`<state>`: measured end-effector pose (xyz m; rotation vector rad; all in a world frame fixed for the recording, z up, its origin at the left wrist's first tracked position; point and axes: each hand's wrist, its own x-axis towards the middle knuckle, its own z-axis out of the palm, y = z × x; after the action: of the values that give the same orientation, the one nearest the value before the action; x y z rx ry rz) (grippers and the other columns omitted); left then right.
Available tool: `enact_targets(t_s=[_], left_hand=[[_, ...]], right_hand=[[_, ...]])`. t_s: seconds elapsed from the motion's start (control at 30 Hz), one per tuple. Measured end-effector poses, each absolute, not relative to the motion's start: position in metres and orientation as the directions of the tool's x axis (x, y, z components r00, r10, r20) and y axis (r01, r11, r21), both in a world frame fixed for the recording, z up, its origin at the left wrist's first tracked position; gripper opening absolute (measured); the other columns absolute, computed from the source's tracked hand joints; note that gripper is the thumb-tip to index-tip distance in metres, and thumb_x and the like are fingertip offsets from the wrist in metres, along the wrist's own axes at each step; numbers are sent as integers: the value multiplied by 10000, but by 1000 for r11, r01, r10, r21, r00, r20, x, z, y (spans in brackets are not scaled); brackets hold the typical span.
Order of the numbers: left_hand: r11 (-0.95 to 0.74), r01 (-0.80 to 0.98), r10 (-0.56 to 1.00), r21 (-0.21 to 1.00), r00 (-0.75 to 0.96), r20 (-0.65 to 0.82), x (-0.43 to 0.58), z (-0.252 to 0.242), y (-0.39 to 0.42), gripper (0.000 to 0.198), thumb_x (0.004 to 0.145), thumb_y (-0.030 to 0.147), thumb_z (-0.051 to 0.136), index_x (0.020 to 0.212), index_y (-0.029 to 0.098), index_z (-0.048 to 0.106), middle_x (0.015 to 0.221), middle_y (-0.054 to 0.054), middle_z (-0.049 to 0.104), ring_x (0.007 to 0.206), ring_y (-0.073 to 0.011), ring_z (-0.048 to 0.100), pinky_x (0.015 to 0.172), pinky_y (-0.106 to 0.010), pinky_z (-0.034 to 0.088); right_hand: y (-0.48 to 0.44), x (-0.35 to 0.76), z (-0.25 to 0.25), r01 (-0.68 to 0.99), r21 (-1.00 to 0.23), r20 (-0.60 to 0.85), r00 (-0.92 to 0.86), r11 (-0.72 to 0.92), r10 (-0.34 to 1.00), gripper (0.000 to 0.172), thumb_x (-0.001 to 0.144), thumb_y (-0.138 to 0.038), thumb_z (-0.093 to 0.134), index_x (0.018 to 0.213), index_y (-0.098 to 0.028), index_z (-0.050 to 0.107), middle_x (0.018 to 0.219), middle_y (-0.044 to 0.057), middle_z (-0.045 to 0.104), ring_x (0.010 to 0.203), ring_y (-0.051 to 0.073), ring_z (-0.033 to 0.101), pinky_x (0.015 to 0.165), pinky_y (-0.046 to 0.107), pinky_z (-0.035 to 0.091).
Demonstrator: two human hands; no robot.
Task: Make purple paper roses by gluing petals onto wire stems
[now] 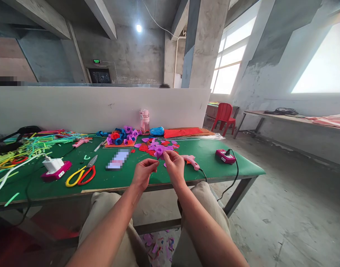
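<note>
A purple crepe-paper flower (159, 151) is held just above the near edge of the green table. My right hand (174, 165) pinches the flower at its right side. Below and to the left of it, my left hand (143, 173) is closed in a pinch near the flower's base; what lies between those fingertips is too small to make out. Loose purple and red petals (143, 147) are scattered behind my hands. A pink glue gun (192, 163) lies beside my right hand. Scissors (88, 171) with one yellow and one red handle rest further left.
On the green table (214, 144), finished flowers (118, 136) sit behind a blurred phone-like rectangle (117, 160). A pink bottle (144, 121) stands by the white partition (103, 105). Purple power sockets (225, 156) with cables lie at both sides. Coloured strips (44, 142) heap up at left.
</note>
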<state>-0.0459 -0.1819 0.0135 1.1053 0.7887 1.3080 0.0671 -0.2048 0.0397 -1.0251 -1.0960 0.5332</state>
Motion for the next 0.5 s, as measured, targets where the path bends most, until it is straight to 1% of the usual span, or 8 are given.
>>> enact_targets(t_s=[0.23, 0.37, 0.5], left_hand=[[-28, -366, 977, 930, 187, 104, -47, 8, -178, 230, 519, 294, 820, 632, 152, 680, 535, 19, 569, 505, -72, 476, 534, -230, 350], [-33, -367, 978, 930, 179, 106, -46, 9, -178, 234, 514, 296, 820, 634, 149, 682, 537, 16, 571, 503, -70, 473, 532, -230, 352], [-37, -370, 981, 928, 165, 105, -46, 11, -180, 242, 501, 295, 824, 630, 146, 684, 535, 13, 575, 503, -71, 471, 529, -229, 350]], right_hand=[[-201, 70, 37, 102, -878, 464, 413, 467, 784, 255, 747, -368, 541, 713, -147, 664, 612, 0, 615, 595, 133, 531, 591, 236, 421], [-202, 71, 36, 155, -868, 491, 406, 471, 771, 246, 755, -364, 538, 694, -156, 656, 596, -5, 611, 589, 136, 533, 591, 238, 418], [-202, 70, 36, 213, -863, 505, 385, 458, 772, 241, 761, -358, 531, 710, -159, 657, 622, -1, 633, 594, 140, 548, 580, 236, 414]])
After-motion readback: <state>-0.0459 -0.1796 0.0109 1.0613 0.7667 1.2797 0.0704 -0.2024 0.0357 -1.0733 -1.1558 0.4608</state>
